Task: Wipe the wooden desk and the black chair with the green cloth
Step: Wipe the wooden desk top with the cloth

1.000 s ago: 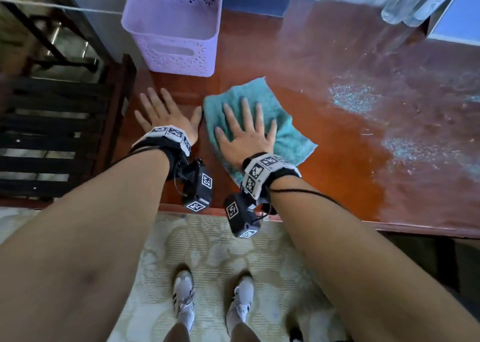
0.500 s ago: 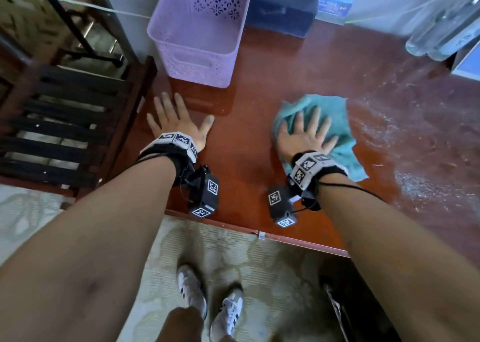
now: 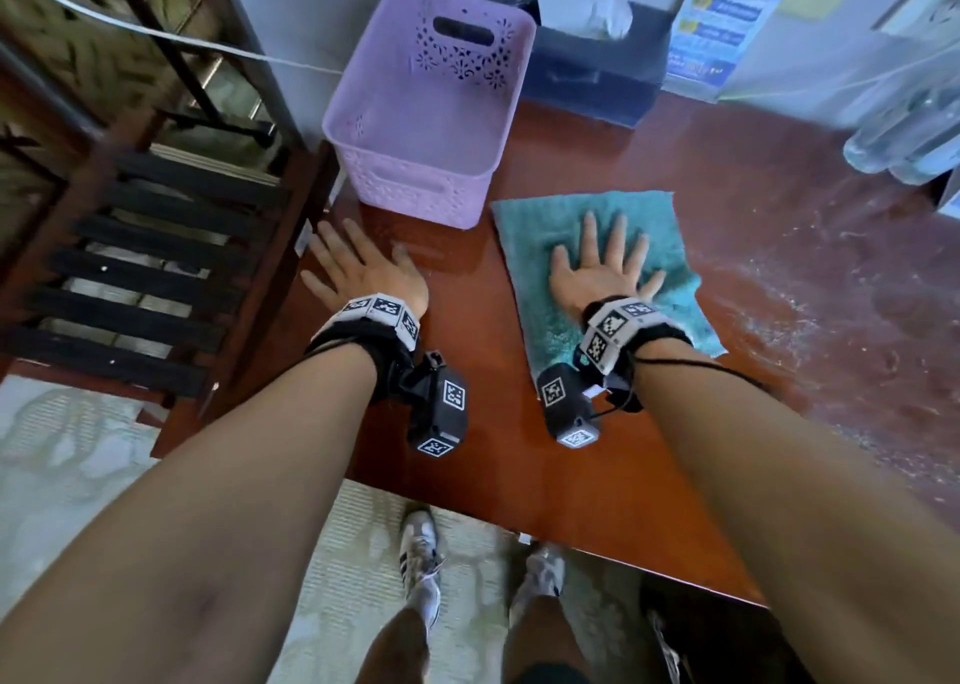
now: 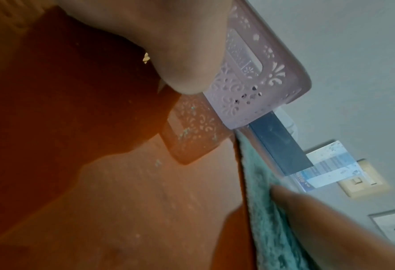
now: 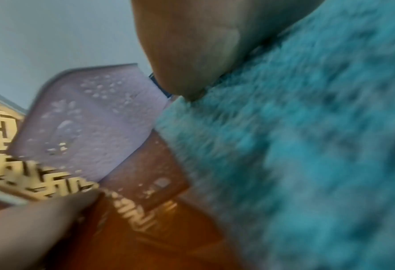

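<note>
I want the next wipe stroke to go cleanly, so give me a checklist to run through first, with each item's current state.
1. Right hand flat on the green cloth: ok.
2. Cloth spread flat on the wooden desk: ok.
3. Left hand bracing on the desk, off the cloth: ok.
4. Dusty patch right of the cloth wiped: not ok.
5. Purple basket out of the cloth's way: not ok, close to its far-left corner.
6. Black chair wiped: cannot tell.

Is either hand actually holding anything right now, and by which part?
Nothing is gripped. The right hand presses flat, fingers spread, on the middle of the green cloth; the left hand rests flat on the wooden desk.
</note>
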### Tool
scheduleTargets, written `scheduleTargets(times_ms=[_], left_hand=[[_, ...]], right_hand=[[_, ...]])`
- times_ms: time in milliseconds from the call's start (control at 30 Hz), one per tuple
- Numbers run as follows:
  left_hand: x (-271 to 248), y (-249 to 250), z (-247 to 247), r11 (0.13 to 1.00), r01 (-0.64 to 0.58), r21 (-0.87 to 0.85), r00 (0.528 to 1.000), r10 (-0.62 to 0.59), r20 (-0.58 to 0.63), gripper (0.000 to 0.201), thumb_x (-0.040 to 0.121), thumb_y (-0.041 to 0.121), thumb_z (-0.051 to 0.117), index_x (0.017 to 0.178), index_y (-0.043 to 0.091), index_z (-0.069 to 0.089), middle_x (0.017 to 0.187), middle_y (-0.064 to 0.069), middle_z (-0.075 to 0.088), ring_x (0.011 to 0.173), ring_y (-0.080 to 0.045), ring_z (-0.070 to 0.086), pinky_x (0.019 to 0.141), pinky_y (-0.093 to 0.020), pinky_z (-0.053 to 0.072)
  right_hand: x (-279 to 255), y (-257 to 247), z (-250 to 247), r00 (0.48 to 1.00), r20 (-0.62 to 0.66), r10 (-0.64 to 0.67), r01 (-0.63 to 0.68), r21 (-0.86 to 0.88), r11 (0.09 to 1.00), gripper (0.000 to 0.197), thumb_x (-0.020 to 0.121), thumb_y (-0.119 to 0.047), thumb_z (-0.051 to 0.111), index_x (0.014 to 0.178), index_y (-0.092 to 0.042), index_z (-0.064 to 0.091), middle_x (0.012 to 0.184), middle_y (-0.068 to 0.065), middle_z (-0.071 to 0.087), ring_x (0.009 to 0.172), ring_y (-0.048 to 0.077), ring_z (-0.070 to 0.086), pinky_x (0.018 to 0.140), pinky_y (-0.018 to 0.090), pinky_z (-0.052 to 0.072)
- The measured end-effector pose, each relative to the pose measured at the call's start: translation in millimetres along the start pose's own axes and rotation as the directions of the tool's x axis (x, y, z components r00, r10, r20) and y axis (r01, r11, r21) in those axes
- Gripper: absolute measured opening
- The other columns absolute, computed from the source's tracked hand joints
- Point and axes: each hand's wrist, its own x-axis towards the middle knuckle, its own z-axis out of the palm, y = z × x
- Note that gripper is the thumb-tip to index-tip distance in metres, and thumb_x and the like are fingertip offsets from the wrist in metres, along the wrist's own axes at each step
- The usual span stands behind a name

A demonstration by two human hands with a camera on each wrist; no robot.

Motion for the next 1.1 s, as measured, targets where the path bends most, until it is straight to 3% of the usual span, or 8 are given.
scheduleTargets(times_ms=[133,200,467,533,600,667,867,1100], left_hand=[[-0.9,11.2,5.4,0.998,0.065,0.009,0.998,-0.065,-0.028,0.067,0.098,0.034,0.039,0.153,0.007,0.011,0.161,-0.013,-0.001,0.149,-0.027,-0.006,0.117,-0.054,-0.003],[-1.3,17.5,6.7,0.994,0.106,-0.006,0.993,-0.106,-0.046,0.068,0.098,0.035,0.04,0.153,0.007,0.012,0.161,-0.014,-0.001,0.148,-0.028,-0.006,0.117,-0.055,-0.003],[-14.4,46.7,22.5,0.968,0.252,0.02,0.965,-0.25,-0.084,0.069,0.098,0.041,0.034,0.154,0.009,0.007,0.161,-0.012,-0.003,0.148,-0.026,-0.009,0.117,-0.053,-0.004],[-15.4,48.3,25.7,0.964,0.262,0.048,0.961,-0.256,-0.108,0.069,0.098,0.043,0.031,0.154,0.01,0.008,0.161,-0.012,-0.002,0.149,-0.026,-0.007,0.117,-0.053,-0.003],[-15.1,50.2,26.8,0.959,0.278,0.056,0.956,-0.27,-0.117,0.069,0.099,0.044,0.029,0.154,0.011,0.007,0.162,-0.01,-0.003,0.149,-0.025,-0.007,0.118,-0.053,-0.003],[-14.4,52.2,25.9,0.951,0.303,0.062,0.948,-0.294,-0.118,0.068,0.099,0.045,0.028,0.155,0.013,0.006,0.162,-0.008,-0.004,0.149,-0.024,-0.009,0.118,-0.052,-0.004],[-12.4,55.6,26.6,0.949,0.287,0.128,0.957,-0.278,-0.084,0.055,0.1,0.048,0.019,0.152,0.04,0.001,0.161,-0.011,-0.009,0.147,-0.029,-0.013,0.115,-0.056,-0.007],[-12.2,52.7,22.6,0.959,0.259,0.118,0.966,-0.257,-0.031,0.052,0.101,0.05,0.014,0.151,0.044,0.0,0.161,-0.012,-0.012,0.147,-0.029,-0.017,0.115,-0.057,-0.008]], right_hand=[[-25.8,-44.7,27.4,0.914,0.032,-0.405,0.406,-0.103,0.908,0.057,0.099,-0.051,0.021,0.154,-0.041,0.006,0.162,-0.013,-0.011,0.148,0.016,-0.018,0.116,0.054,-0.015],[-20.3,-44.4,25.6,0.869,0.052,-0.493,0.495,-0.12,0.86,0.055,0.1,-0.052,0.021,0.153,-0.044,0.008,0.162,-0.016,-0.007,0.149,0.012,-0.015,0.117,0.05,-0.014],[49.7,6.1,-15.7,0.935,0.045,-0.352,0.355,-0.113,0.928,0.058,0.098,-0.057,0.015,0.153,-0.045,0.0,0.161,-0.015,-0.016,0.148,0.013,-0.02,0.117,0.052,-0.014],[45.0,-2.2,-14.1,0.873,0.099,-0.478,0.488,-0.169,0.856,0.057,0.098,-0.056,0.016,0.152,-0.048,0.001,0.161,-0.015,-0.016,0.148,0.016,-0.02,0.116,0.054,-0.017],[43.0,-9.7,-12.5,0.73,0.18,-0.66,0.684,-0.217,0.697,0.053,0.099,-0.055,0.019,0.151,-0.051,0.005,0.162,-0.017,-0.011,0.149,0.014,-0.016,0.116,0.052,-0.015],[55.3,-13.7,-17.3,0.655,0.219,-0.723,0.755,-0.223,0.617,0.052,0.1,-0.055,0.018,0.15,-0.051,0.006,0.162,-0.018,-0.008,0.149,0.011,-0.013,0.117,0.049,-0.013],[111.6,-30.0,-39.2,0.724,0.22,-0.654,0.689,-0.211,0.693,0.058,0.1,-0.055,0.018,0.154,-0.041,0.003,0.161,-0.016,-0.012,0.148,0.008,-0.014,0.118,0.047,-0.013],[159.7,-53.5,-58.2,0.807,0.223,-0.546,0.588,-0.236,0.773,0.064,0.099,-0.055,0.019,0.156,-0.032,-0.002,0.162,-0.011,-0.013,0.149,0.011,-0.014,0.119,0.049,-0.01]])
